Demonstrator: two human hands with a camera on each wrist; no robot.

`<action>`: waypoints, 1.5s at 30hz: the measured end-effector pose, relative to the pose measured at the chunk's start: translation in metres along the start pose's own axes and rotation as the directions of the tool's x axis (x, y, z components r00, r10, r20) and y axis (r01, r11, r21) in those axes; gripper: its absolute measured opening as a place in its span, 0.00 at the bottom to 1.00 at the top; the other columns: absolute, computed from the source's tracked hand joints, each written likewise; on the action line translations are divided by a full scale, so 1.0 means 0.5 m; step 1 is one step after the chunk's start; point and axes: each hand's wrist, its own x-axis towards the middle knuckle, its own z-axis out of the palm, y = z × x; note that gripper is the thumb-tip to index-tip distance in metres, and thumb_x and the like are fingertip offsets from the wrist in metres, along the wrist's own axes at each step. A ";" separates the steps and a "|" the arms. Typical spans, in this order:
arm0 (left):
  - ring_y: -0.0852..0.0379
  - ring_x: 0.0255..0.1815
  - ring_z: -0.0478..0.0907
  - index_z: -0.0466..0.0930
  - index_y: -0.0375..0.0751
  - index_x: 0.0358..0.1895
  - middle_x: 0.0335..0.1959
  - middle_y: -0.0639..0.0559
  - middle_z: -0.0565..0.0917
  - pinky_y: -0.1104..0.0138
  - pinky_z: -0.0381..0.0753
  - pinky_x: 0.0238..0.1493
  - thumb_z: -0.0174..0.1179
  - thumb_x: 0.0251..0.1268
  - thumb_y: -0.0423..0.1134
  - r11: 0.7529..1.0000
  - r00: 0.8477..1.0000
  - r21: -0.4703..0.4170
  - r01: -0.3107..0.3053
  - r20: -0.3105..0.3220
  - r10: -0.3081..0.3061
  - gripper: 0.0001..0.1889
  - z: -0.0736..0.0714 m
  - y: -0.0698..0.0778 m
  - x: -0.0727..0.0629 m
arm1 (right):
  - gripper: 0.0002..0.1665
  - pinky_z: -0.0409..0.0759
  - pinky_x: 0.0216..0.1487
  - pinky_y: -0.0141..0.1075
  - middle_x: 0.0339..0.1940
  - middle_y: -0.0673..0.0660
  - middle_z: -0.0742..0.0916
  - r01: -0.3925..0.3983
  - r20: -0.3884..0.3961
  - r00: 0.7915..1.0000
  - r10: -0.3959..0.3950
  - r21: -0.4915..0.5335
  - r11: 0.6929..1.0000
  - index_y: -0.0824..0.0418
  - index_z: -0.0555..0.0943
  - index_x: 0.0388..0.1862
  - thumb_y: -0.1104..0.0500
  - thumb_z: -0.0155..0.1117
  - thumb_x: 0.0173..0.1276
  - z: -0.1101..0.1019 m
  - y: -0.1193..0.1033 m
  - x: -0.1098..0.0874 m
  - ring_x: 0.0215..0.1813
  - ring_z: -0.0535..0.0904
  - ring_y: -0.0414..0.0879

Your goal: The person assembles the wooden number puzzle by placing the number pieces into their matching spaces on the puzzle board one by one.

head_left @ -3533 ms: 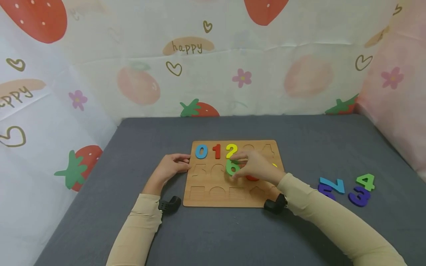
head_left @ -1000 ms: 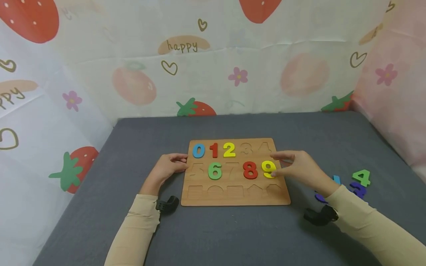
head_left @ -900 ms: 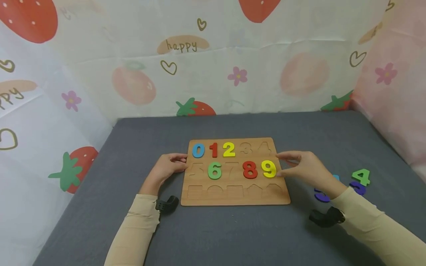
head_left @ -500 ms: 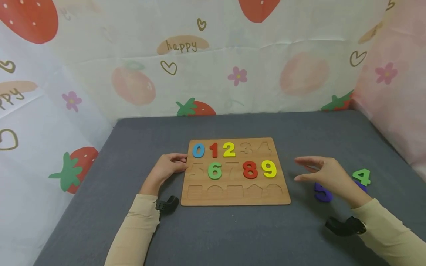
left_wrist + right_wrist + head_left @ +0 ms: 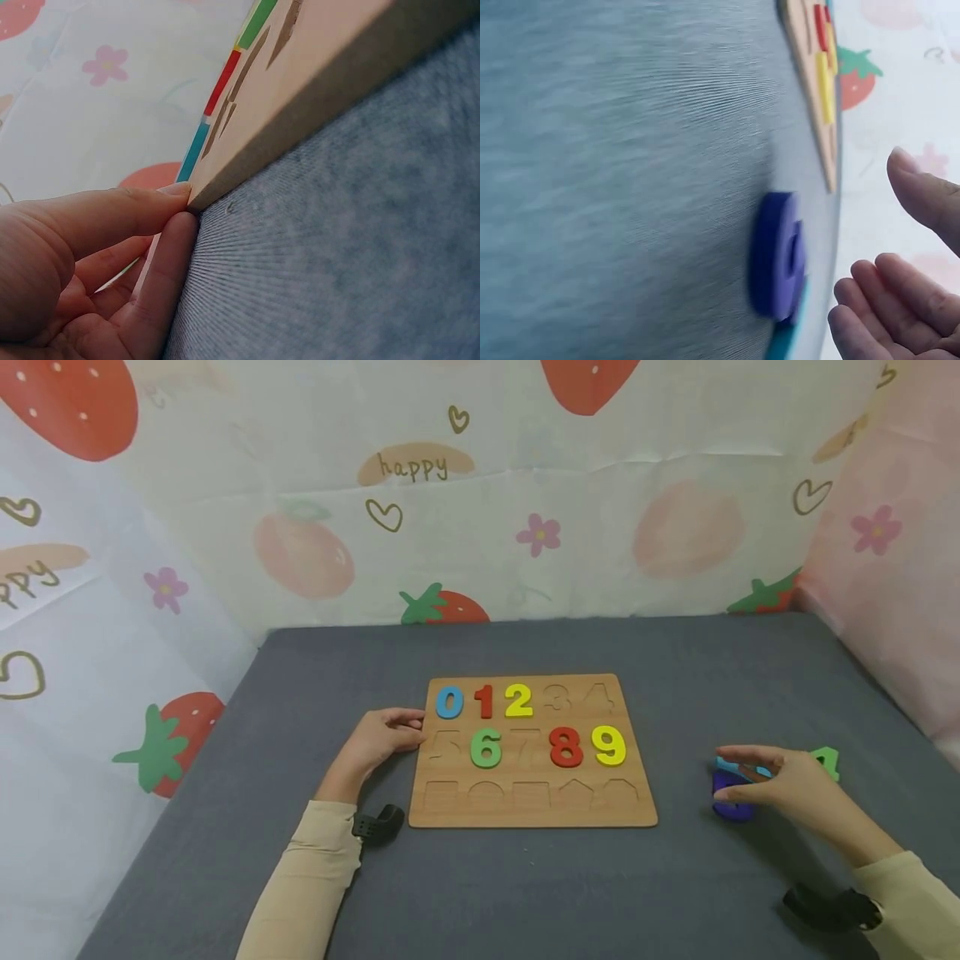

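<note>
A wooden number puzzle board lies flat on the table. My left hand holds its left edge, with the thumb against the board's corner and a finger just below. My right hand hovers over the loose numbers at the right, thumb and fingers apart with nothing between them. Under its fingertips are a purple 5 and a blue 7, both partly covered. A green 4 shows behind the hand. The purple 3 is hidden by the hand.
Seated in the board are a blue 0, red 1, yellow 2, green 6, red 8 and yellow 9. Other recesses show bare wood. A printed curtain stands behind the grey tablecloth.
The green 6 went from the right hand's grasp into the board's middle row. That hand then moved right, past the 9, to the loose numbers. My left hand stays at the board.
</note>
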 end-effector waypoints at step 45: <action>0.53 0.53 0.83 0.75 0.37 0.67 0.61 0.37 0.80 0.62 0.81 0.55 0.65 0.66 0.32 0.999 1.000 0.034 -0.002 -0.004 0.002 0.26 0.002 -0.007 0.003 | 0.47 0.84 0.51 0.43 0.71 0.75 0.71 0.004 -0.024 1.000 -0.004 -0.035 0.999 0.67 0.72 0.70 0.44 0.76 0.58 0.014 0.038 -0.019 0.66 0.74 0.67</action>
